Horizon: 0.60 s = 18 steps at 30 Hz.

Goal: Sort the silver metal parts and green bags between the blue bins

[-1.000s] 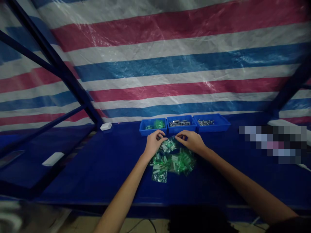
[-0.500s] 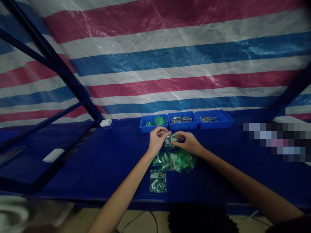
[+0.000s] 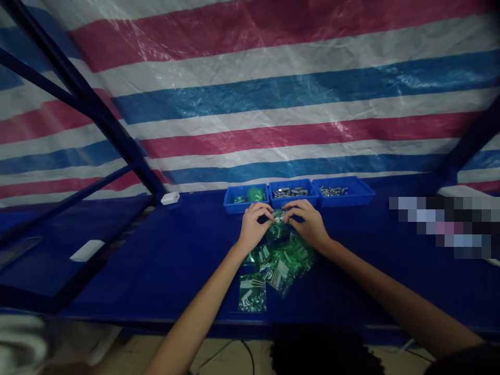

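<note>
Just in front of the blue bins, a small clear plastic bag (image 3: 278, 216) is pinched at its two sides between my hands. My left hand (image 3: 253, 227) grips its left edge with thumb and fingertips. On the right edge, my right hand (image 3: 309, 224) does the same. What is inside this bag is too small to make out. Below my hands lies a pile of green-tinted bags (image 3: 291, 258) with pale and metal pieces in them. At the pile's near left, one filled bag (image 3: 252, 292) lies flat on the blue table (image 3: 187, 250).
Behind my hands stand a blue bin with green bags (image 3: 234, 207), a bin of metal pieces (image 3: 292, 200) and a bin of small fasteners (image 3: 361, 197). White boxes (image 3: 170, 198) sit at the left. A striped tarp (image 3: 273, 99) hangs behind the table.
My right hand has risen slightly and its fingers now point toward the left hand. A filled bag in the pile now lies lower, nearer the table's front edge.
</note>
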{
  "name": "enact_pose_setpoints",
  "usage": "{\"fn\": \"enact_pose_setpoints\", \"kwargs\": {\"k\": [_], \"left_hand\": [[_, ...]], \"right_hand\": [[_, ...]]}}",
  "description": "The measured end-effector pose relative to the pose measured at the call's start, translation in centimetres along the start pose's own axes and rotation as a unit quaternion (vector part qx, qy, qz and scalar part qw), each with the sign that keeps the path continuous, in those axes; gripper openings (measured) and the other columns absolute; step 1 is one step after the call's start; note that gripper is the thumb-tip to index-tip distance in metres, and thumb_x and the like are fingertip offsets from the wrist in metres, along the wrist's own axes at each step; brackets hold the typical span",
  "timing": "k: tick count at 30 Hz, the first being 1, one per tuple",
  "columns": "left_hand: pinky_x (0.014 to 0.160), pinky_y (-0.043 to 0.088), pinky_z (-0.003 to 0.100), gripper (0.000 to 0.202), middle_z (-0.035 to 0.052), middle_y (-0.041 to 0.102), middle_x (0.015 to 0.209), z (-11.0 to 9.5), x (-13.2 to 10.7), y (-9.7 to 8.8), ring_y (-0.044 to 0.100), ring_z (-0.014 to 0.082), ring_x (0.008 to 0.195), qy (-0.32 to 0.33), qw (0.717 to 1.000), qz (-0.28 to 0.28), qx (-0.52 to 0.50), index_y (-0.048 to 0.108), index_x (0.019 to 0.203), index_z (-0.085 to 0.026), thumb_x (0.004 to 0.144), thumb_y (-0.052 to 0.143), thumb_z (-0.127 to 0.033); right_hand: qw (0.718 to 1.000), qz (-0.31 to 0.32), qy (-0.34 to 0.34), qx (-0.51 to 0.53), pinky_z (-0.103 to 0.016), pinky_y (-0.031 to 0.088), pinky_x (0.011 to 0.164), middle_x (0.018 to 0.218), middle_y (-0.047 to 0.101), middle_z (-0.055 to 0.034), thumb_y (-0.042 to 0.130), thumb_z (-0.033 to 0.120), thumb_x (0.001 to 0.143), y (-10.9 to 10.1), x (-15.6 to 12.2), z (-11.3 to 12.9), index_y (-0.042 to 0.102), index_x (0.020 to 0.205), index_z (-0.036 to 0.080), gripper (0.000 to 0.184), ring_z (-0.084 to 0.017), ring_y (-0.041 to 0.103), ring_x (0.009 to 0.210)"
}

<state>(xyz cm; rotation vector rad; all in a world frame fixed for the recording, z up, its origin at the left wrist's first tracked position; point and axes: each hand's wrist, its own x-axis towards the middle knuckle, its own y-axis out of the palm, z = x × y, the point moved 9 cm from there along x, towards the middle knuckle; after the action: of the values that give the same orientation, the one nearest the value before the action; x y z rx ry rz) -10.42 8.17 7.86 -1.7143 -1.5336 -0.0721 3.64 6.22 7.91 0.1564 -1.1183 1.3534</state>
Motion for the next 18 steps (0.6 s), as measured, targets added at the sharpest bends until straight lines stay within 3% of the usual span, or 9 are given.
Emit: {"fn": "enact_pose_setpoints", "kwargs": {"k": [3, 6, 8, 11, 12, 15, 18], "left_hand": [[0.083, 0.043, 0.035, 0.009, 0.0018, 0.065, 0.08, 0.5, -0.1, -0.1, 0.06, 0.0178, 0.081, -0.027, 0.999, -0.012, -0.015, 0.063, 0.074, -0.021, 0.07, 0.067, -0.028], [0.072, 0.046, 0.027, 0.024, 0.0, 0.064, 0.074, 1.3, 0.2, -1.1, 0.06, 0.0148, 0.072, -0.054, 0.996, -0.051, -0.039, 0.062, 0.09, -0.02, 0.071, 0.066, -0.035], [0.072, 0.045, 0.025, 0.027, 0.0002, 0.064, 0.075, 1.8, 0.5, -3.2, 0.06, 0.0139, 0.072, -0.064, 0.991, -0.112, -0.021, 0.061, 0.094, -0.019, 0.074, 0.062, -0.037], [0.073, 0.045, 0.025, 0.032, 0.003, 0.066, 0.082, 3.3, 0.9, -8.0, 0.061, 0.0149, 0.077, -0.102, 0.965, -0.239, 0.043, 0.058, 0.103, -0.017, 0.08, 0.053, -0.039], [0.075, 0.044, 0.026, 0.033, 0.0044, 0.067, 0.088, 3.8, 1.2, -9.3, 0.061, 0.0157, 0.081, -0.116, 0.956, -0.258, 0.076, 0.057, 0.106, -0.017, 0.082, 0.05, -0.038], [0.083, 0.04, 0.032, 0.028, 0.0043, 0.068, 0.093, 5.4, 2.7, -11.1, 0.061, 0.0191, 0.089, -0.162, 0.939, -0.22, 0.208, 0.06, 0.103, -0.02, 0.084, 0.047, -0.036], [0.088, 0.035, 0.038, 0.026, 0.0057, 0.069, 0.094, 7.0, 4.0, -10.5, 0.057, 0.0243, 0.1, -0.199, 0.917, -0.136, 0.319, 0.062, 0.101, -0.021, 0.084, 0.047, -0.034]], "right_hand": [[0.999, -0.015, 0.046, -0.002, -0.032, 0.049, 0.075, 0.082, 0.069, -0.0015, 0.059, 0.027, 0.078, -0.2, -0.1, -0.8, 0.064, 0.083, 0.024, 0.008, -0.018, 0.063, 0.081], [0.996, -0.016, 0.091, -0.002, -0.028, 0.05, 0.07, 0.077, 0.07, 0.0005, 0.059, 0.036, 0.078, -0.3, 0.0, -1.3, 0.059, 0.104, 0.025, 0.028, -0.016, 0.065, 0.073], [0.996, -0.015, 0.084, -0.007, -0.027, 0.049, 0.071, 0.078, 0.07, 0.001, 0.055, 0.035, 0.081, -0.4, 0.2, -0.9, 0.057, 0.108, 0.024, 0.03, -0.015, 0.065, 0.074], [0.998, -0.015, 0.052, -0.029, -0.027, 0.048, 0.074, 0.075, 0.069, 0.0013, 0.049, 0.033, 0.084, -0.7, 0.5, 0.1, 0.057, 0.108, 0.024, 0.027, -0.014, 0.064, 0.076], [0.998, -0.01, 0.041, -0.038, -0.027, 0.048, 0.074, 0.073, 0.068, 0.0016, 0.048, 0.032, 0.085, -0.7, 0.5, 0.4, 0.058, 0.107, 0.024, 0.026, -0.014, 0.064, 0.075], [0.998, 0.017, 0.021, -0.063, -0.027, 0.046, 0.072, 0.07, 0.067, 0.0019, 0.046, 0.032, 0.086, -0.5, 0.7, 0.8, 0.059, 0.106, 0.024, 0.025, -0.015, 0.063, 0.072], [0.997, 0.044, 0.023, -0.067, -0.027, 0.045, 0.07, 0.071, 0.067, 0.0021, 0.047, 0.033, 0.086, -0.3, 0.7, 0.6, 0.058, 0.105, 0.024, 0.024, -0.015, 0.063, 0.071]]}}
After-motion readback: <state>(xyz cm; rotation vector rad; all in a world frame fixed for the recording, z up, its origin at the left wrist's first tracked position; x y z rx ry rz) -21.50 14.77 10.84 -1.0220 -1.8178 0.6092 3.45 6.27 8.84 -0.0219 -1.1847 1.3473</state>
